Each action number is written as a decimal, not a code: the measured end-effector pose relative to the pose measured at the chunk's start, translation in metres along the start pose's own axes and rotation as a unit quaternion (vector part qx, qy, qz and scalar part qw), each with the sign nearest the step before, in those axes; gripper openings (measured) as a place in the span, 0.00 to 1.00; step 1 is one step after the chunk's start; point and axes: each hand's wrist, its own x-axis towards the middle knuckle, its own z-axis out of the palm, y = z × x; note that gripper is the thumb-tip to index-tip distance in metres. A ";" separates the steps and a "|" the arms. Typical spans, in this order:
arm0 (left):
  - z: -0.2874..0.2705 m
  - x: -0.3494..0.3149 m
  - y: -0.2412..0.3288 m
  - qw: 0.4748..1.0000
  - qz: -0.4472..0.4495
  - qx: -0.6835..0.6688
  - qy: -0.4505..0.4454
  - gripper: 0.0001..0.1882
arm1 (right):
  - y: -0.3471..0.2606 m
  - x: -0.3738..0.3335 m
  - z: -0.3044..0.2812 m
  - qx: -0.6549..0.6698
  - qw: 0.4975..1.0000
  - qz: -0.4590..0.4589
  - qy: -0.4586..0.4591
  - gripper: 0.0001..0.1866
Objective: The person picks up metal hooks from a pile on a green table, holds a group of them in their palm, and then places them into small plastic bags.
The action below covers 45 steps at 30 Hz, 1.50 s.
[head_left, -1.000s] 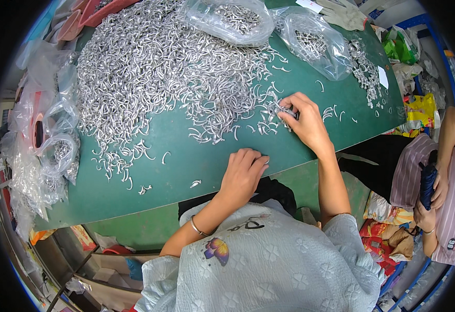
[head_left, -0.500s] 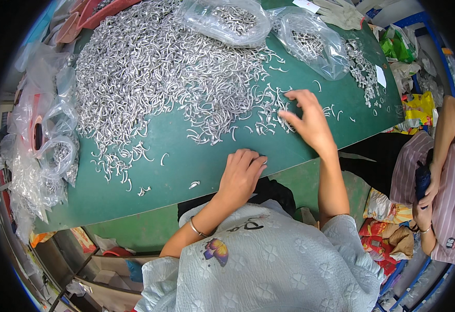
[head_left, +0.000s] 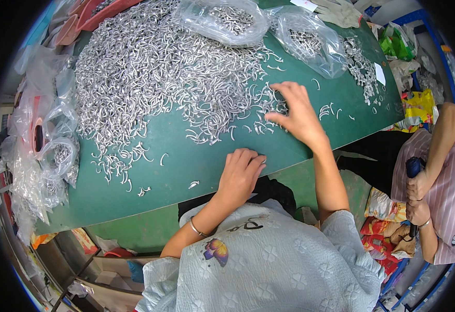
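A large heap of small curved silvery metal pieces [head_left: 149, 67] covers the far left and middle of the green table [head_left: 102, 197]. My right hand [head_left: 301, 115] is above the loose pieces at the heap's right edge. Its thumb and fingers are apart, with nothing visible between them. Nearer the front edge, my left hand [head_left: 238, 174] rests on the table with its fingers curled together. A tiny pale bit shows at its fingertips, too small to name. One stray metal piece [head_left: 194, 184] lies to the left of that hand.
Two clear bags of metal parts [head_left: 222, 31] [head_left: 315, 47] stand at the back. Small metal parts [head_left: 361, 70] lie at the far right, near gloves [head_left: 339, 13]. Plastic bags [head_left: 45, 140] crowd the left edge. At right, a person [head_left: 435, 177] holds a dark folded umbrella-like object [head_left: 413, 169].
My right hand has shifted left and slightly away over the loose pieces. My left hand stays put. The person at right has brought the dark object upright.
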 end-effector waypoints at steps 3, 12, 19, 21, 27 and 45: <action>0.000 0.001 0.000 1.000 0.001 0.002 0.000 0.14 | -0.004 -0.001 0.009 0.000 1.000 -0.026 -0.003 0.18; 0.000 0.001 0.001 1.000 0.000 -0.001 0.002 0.14 | 0.028 0.013 -0.005 0.436 0.878 0.193 0.040 0.08; 0.000 0.001 0.000 1.000 -0.003 0.001 0.001 0.14 | 0.009 -0.002 -0.019 0.008 1.000 -0.016 0.005 0.22; 0.000 0.001 0.000 1.000 -0.004 0.002 -0.001 0.14 | -0.001 -0.006 -0.013 -0.007 0.998 -0.033 -0.056 0.21; 0.001 0.000 -0.001 1.000 0.002 0.005 0.002 0.14 | 0.009 -0.001 -0.012 0.065 0.995 0.080 0.003 0.11; -0.001 0.001 0.001 1.000 -0.006 0.005 -0.006 0.14 | 0.007 -0.021 -0.015 0.133 0.979 0.149 -0.029 0.09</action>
